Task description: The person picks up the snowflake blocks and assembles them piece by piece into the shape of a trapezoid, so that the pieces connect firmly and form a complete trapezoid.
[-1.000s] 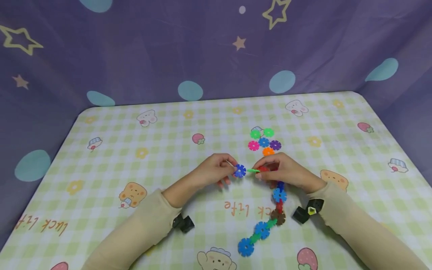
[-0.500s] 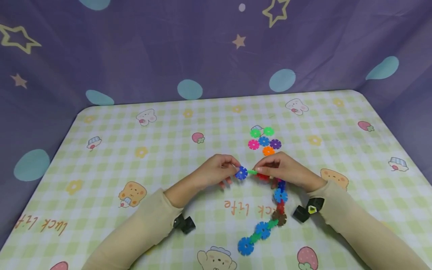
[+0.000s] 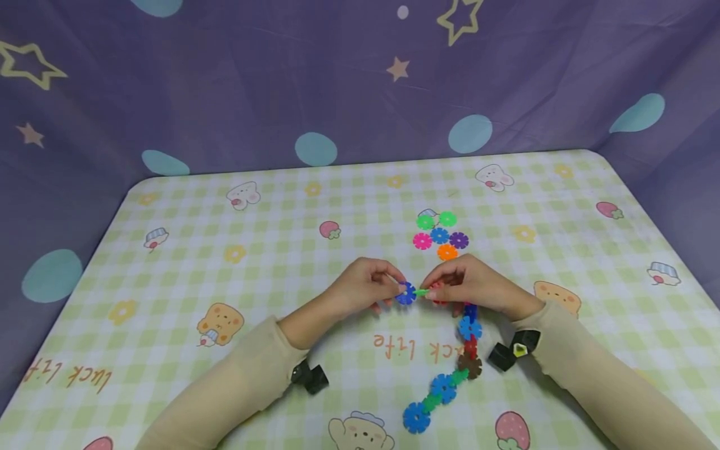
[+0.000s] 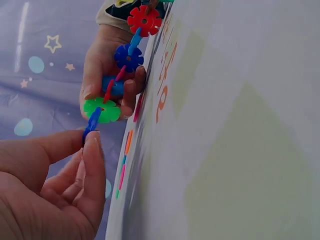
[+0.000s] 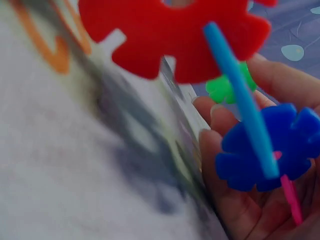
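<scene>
My left hand pinches a dark blue notched disc between thumb and fingertips. That disc's edge meets a bright green notched disc, and in the left wrist view the two appear joined at the slots. My right hand grips the chain of interlocking discs close to the green one, its thumb and fingers around the links. From there the chain hangs toward me, through a red disc, a brown disc and light blue discs, ending with a blue disc. Some links behind the right fingers are hidden.
Loose discs lie flat beyond the hands: two green, a pink disc, a blue disc, a purple disc and an orange disc. A checked cloth covers the table, with a purple curtain behind.
My left hand has moved slightly right and down, bringing the dark blue disc against the green one. The chain's near end has shifted a little to the right.
</scene>
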